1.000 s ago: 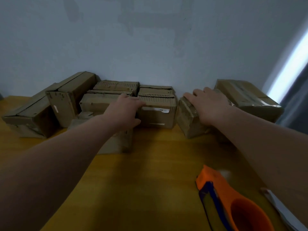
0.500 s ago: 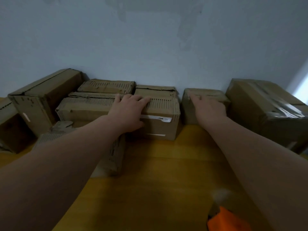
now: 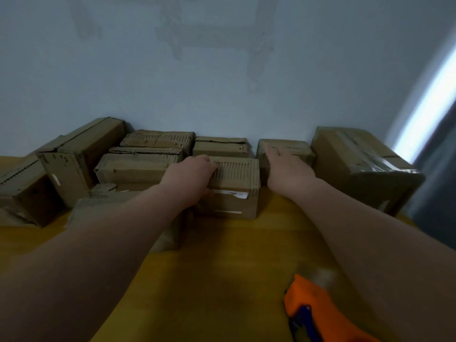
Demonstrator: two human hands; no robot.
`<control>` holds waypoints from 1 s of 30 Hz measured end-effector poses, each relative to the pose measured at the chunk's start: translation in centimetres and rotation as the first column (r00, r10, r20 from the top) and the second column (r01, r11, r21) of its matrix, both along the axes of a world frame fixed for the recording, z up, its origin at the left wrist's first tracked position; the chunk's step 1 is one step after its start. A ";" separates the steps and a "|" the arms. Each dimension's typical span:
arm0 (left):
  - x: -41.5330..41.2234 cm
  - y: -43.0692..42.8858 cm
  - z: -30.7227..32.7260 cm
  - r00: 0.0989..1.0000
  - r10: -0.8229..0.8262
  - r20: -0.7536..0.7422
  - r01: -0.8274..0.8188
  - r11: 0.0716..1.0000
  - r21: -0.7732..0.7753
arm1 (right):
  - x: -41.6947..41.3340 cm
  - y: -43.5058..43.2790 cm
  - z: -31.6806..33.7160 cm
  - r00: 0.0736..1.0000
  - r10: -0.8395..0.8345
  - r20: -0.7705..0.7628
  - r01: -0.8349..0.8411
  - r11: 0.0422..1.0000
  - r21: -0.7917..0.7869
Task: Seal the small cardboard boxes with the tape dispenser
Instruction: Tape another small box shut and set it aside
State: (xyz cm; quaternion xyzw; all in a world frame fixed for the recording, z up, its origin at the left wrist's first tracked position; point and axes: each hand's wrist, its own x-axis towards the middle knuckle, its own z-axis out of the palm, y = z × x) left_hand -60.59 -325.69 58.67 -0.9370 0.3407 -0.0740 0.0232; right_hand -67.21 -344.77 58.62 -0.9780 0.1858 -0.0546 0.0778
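Note:
Several small cardboard boxes stand in rows against the wall. My left hand (image 3: 191, 177) grips the left top edge of the small box with a white label (image 3: 237, 193), fingers curled over its top and thumb on its front. My right hand (image 3: 287, 169) lies flat, fingers stretched out, on the small box to the right (image 3: 293, 148), which stands against the wall. The orange and blue tape dispenser (image 3: 313, 309) lies on the yellow table (image 3: 222, 267) at the lower right, under my right forearm, partly cut off by the frame.
A larger box wrapped in clear tape (image 3: 362, 166) stands right of the right-hand box. Long boxes (image 3: 79, 159) lie at the far left, one box (image 3: 116, 203) under my left forearm. The wall is right behind the boxes.
My right hand pushed its small box back to the wall, beside the large taped box. My left hand slid right onto the labelled box and curled its fingers over the top.

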 end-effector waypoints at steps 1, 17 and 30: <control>-0.9 0.2 0.1 1.000 -0.003 -0.012 0.003 1.000 -0.002 | -1.4 0.6 0.4 1.000 0.010 0.020 -0.010 1.000 0.011; -22.4 11.1 1.9 0.997 -0.004 -0.072 0.015 0.986 0.165 | -24.7 9.6 -0.6 0.985 -0.093 -0.148 0.091 0.996 -0.022; -26.6 13.5 0.1 0.993 -0.108 -0.038 0.112 0.985 0.134 | -26.9 9.3 -1.1 0.980 -0.162 0.111 0.098 0.892 0.441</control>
